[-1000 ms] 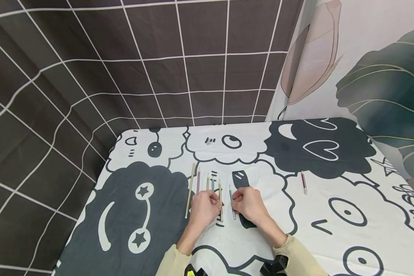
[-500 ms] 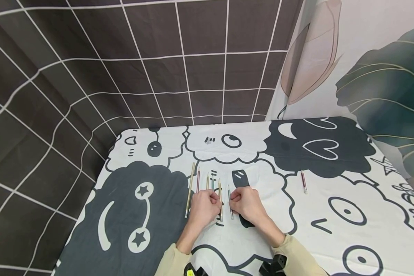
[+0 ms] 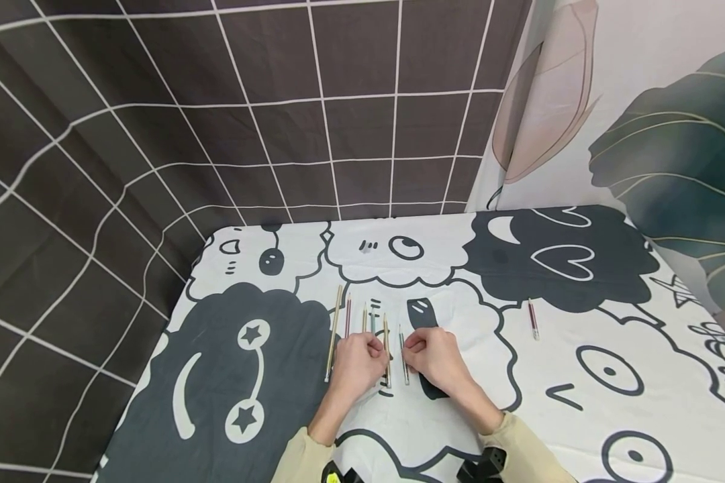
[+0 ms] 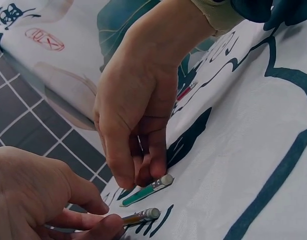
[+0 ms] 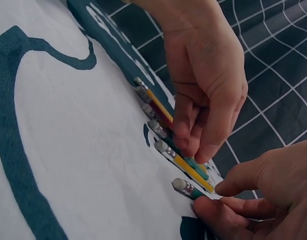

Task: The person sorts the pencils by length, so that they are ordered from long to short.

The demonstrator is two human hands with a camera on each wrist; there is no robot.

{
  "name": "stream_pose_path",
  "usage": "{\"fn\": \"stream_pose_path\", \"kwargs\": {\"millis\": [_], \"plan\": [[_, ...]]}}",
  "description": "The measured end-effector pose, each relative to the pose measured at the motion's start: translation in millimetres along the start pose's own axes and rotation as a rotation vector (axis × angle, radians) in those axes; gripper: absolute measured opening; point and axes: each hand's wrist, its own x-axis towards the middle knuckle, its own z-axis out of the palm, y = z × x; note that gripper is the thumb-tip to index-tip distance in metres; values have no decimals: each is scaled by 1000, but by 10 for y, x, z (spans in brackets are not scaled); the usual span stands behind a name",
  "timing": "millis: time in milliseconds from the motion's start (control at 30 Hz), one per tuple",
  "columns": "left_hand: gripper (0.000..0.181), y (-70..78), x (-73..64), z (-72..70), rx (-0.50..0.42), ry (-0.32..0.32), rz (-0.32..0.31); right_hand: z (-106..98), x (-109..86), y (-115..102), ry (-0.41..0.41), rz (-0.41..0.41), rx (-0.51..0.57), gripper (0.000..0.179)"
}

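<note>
My left hand (image 3: 358, 362) rests with fingers loosely bent at the left side of a yellow pencil (image 3: 387, 372). That pencil lies on the printed cloth and shows whole in the right wrist view. Just right of it my right hand (image 3: 438, 355) has thumb and forefinger on a short green pencil (image 4: 144, 192), whose eraser end (image 5: 181, 185) points toward the body. Left of these lie a longer yellow pencil (image 3: 333, 335), a red pencil (image 3: 348, 312), another yellow pencil (image 3: 364, 318) and a teal pencil (image 3: 372, 320), partly hidden by the left hand.
Apart from the row, a short dark red pencil (image 3: 533, 320) lies to the right. A white and dark grey cartoon cloth (image 3: 580, 429) covers the surface. Behind and at left hangs a dark grid curtain (image 3: 284, 134); a leaf-patterned drape (image 3: 683, 147) hangs at right.
The green pencil has shifted slightly left with my right hand, nearer to the yellow pencil, and then stayed put. My left hand and the other pencils have not moved.
</note>
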Motion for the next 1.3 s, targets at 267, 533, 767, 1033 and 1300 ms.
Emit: {"fn": "stream_pose_path", "kwargs": {"millis": [267,533,767,1033,1300], "plan": [[10,5,-14,-25,-16,21,20,-194,2,74,96,-9,-9,10],[9,-7,-5,-83,-39,26,-15,-520,-7,210,193,18,-48,8],[6,-81,34,-216,-126,37,-30,-848,-24,395,304,56,-91,12],[5,-125,39,-334,-229,62,-72,-1073,-90,543,346,89,-108,15],[7,-176,31,-368,-279,82,-105,-1194,-152,656,387,104,-119,18]]}}
